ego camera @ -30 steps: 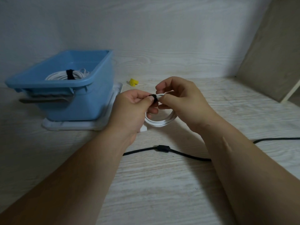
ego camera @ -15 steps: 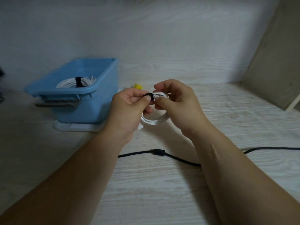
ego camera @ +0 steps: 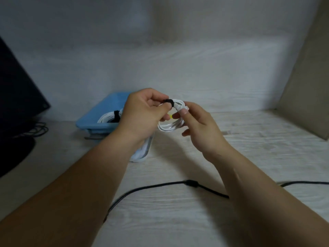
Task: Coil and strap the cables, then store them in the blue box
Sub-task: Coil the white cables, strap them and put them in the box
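Above the table (ego camera: 178, 220), just right of the blue box (ego camera: 99, 114), you hold the white coil (ego camera: 169, 126) in mid-air between both hands.

Left hand (ego camera: 142, 114): thumb and forefinger pinch the black strap (ego camera: 169, 101) where it wraps the top of the coil; the other fingers are curled in.
Right hand (ego camera: 201, 125): thumb and forefinger pinch the bundled strands touching the strap on its right side; the remaining fingers hang loose below.
Strap end: covered by your fingertips, so I cannot tell whether it is fully fastened.

Handling (judgement): the coil looks light, thin and springy, with a smooth jacket likely to slip. Its loops will probably fan open if the strap sits slack. Take hold at the strapped section, where every loop is gathered, not at the free lower arc.

Box: one strapped coil (ego camera: 106, 118) already lies inside.

Remaining: the black cable (ego camera: 160, 185) lies uncoiled across the table near you and passes under your right forearm. It looks thicker, so expect it to be stiffer and to need wider loops.
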